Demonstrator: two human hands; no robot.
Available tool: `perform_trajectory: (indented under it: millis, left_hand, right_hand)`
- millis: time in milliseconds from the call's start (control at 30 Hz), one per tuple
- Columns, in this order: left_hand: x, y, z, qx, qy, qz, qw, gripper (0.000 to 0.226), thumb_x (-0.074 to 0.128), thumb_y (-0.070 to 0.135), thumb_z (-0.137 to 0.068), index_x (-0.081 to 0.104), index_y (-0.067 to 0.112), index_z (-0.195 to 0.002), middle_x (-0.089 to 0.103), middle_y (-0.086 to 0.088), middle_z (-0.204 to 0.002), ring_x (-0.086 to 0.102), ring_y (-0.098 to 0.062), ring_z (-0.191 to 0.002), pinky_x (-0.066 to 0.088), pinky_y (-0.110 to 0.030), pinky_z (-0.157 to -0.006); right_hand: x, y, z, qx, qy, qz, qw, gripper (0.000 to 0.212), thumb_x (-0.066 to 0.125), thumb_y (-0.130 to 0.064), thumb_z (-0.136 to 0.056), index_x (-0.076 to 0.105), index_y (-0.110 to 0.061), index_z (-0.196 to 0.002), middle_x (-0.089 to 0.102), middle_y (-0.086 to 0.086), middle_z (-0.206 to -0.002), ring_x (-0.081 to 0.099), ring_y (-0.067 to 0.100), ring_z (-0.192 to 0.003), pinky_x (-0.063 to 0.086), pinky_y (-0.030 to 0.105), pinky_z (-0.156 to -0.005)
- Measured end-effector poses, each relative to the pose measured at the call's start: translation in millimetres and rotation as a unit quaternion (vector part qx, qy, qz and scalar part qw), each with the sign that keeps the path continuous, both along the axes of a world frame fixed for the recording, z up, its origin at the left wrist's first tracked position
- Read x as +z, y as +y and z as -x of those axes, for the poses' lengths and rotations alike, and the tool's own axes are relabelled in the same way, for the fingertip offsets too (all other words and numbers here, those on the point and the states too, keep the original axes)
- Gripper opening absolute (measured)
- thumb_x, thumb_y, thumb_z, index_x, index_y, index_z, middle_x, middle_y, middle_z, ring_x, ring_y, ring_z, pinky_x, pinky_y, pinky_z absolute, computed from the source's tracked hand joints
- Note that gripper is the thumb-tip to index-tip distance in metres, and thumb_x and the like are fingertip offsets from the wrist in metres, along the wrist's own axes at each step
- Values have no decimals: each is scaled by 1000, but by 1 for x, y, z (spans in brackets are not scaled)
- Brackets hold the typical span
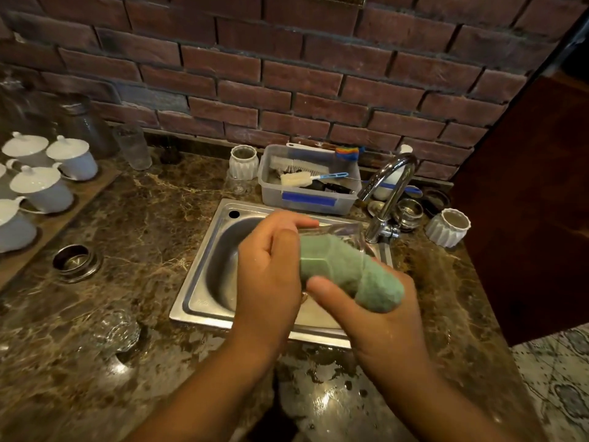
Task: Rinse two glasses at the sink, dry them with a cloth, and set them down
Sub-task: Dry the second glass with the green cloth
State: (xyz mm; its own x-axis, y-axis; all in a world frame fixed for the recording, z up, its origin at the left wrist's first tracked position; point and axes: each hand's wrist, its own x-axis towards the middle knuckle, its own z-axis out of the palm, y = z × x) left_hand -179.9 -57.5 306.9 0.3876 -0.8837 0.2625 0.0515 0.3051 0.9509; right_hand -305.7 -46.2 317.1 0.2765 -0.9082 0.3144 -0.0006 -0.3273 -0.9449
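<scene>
Kitchen: sink (204,282), brushes (296,179), cups (41,189).

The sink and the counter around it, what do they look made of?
The sink looks like brushed stainless steel: silvery grey with soft reflections. The counter looks like polished brown marble or a similar stone, going by its pale veining and glossy highlights; it might be an imitation.

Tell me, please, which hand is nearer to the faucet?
The right. The right hand holds the green cloth just below and in front of the faucet, while the left hand grips the glass farther left, over the sink.
</scene>
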Motion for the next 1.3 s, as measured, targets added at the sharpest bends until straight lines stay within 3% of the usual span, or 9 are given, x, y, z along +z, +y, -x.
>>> perform_trajectory:
  millis: [167, 333, 433, 567, 733, 900, 1067, 1200, 1300]
  left_hand:
    - [-3, -9, -15, 2, -264, 154, 952, 39, 36, 23, -98, 68, 0, -100, 66, -7, -90, 62, -14, -83, 50, -28, -68]
    - [8, -4, 8, -67, -18, -13, 997, 29, 42, 38, -95, 69, 30, -93, 69, 8, -85, 64, -9, -73, 49, -29, -53]
    - [20, -7, 8, -139, 154, -188, 960, 21, 56, 37, -84, 74, 26, -81, 69, 4, -68, 60, -9, -52, 36, -20, -40]
    - [20, -5, 14, -153, 225, -296, 916, 22, 62, 27, -89, 74, 20, -71, 62, 3, -54, 54, -10, -40, 32, -16, -32]
    - [7, 2, 21, -24, -9, 30, 999, 26, 47, 28, -94, 71, 18, -88, 71, 5, -81, 68, -8, -74, 53, -22, -59]
    - [3, -2, 2, -3, -297, 203, 933, 31, 43, 20, -95, 68, 1, -98, 66, -9, -92, 62, -16, -87, 51, -29, -73]
    - [12, 3, 18, -81, -62, 24, 995, 27, 44, 36, -93, 70, 28, -95, 69, 10, -88, 65, -4, -75, 49, -22, -52]
    - [25, 0, 21, -167, 202, -247, 933, 25, 62, 35, -88, 77, 27, -69, 69, 4, -62, 60, -10, -49, 32, -17, -35]
    - [23, 1, 26, -153, 215, -253, 931, 27, 60, 29, -91, 75, 23, -69, 65, -1, -60, 58, -12, -45, 33, -16, -38]
  right_hand:
    - [16, -3, 1, 36, -218, -270, 937, 27, 71, -17, -83, 74, -12, -109, 76, 13, -107, 74, 23, -99, 60, 30, -80]
    - [15, -4, 16, -9, 50, 30, 998, 12, 67, -27, -93, 74, -24, -103, 77, -8, -94, 73, 8, -86, 60, 31, -81]
    - [5, -11, 33, -15, 273, 263, 925, 13, 64, -35, -94, 70, -29, -103, 72, -20, -101, 70, 2, -99, 38, 55, -114]
    - [-4, -17, 47, -19, 382, 363, 850, 17, 71, -25, -90, 77, -14, -101, 77, -5, -99, 71, 9, -100, 27, 58, -120]
    - [1, 10, 16, -29, -15, 0, 999, 24, 75, -21, -82, 78, -14, -105, 79, -1, -100, 76, 14, -95, 58, 36, -92]
    - [16, 4, 18, 65, -261, -290, 918, 39, 70, -15, -81, 69, -6, -119, 73, 18, -115, 71, 29, -106, 60, 36, -88]
    - [15, 0, 33, 5, 5, -24, 1000, 16, 72, -23, -87, 75, -17, -101, 77, 5, -95, 74, 17, -86, 60, 31, -81]
    - [6, -8, 50, -30, 303, 287, 908, 20, 64, -41, -92, 74, -26, -99, 77, -10, -98, 71, 3, -97, 37, 52, -117]
    - [4, -8, 53, -32, 328, 313, 891, 23, 65, -41, -92, 76, -24, -101, 76, -13, -101, 69, 0, -100, 32, 53, -119]
